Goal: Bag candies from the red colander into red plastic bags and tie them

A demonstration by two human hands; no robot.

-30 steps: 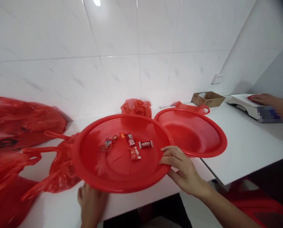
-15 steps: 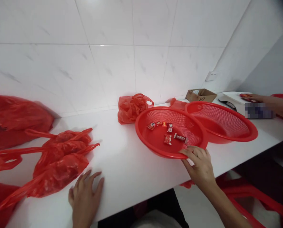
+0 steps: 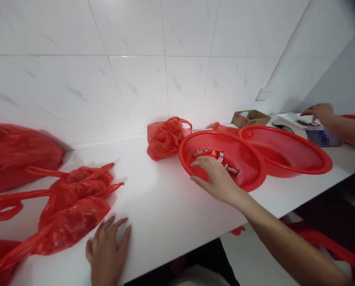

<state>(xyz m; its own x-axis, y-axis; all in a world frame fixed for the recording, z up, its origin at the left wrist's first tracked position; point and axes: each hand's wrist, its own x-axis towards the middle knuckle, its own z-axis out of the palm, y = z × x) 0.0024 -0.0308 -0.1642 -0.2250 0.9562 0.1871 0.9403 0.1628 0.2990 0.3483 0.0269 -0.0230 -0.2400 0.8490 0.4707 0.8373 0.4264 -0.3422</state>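
My right hand (image 3: pixel 214 178) hovers over the near left rim of a round red plastic basket (image 3: pixel 256 183), thumb apart from the fingers, with nothing seen in its grasp. Several small wrapped sweets (image 3: pixel 232 170) lie in that basket, some of them partly hidden behind the hand. On the white table (image 3: pixel 156 210), my left hand (image 3: pixel 108 250) rests with spread fingers and holds nothing. Just beyond its fingertips are filled red plastic bags (image 3: pixel 76 214) with their handles knotted or twisted.
A second red basket (image 3: pixel 296 169) adjoins the first on the right. Behind stand a crumpled red bag (image 3: pixel 165 139) and a cardboard box (image 3: pixel 250 118). At far right, another person's hand (image 3: pixel 322 113) is over a white scale-like device (image 3: pixel 293 119). Larger red bags (image 3: pixel 22 155) sit at far left.
My right hand has let go of the basket's near rim and moved left over it. The basket has shifted slightly right. The other person's hand has lifted; my left hand stays put.
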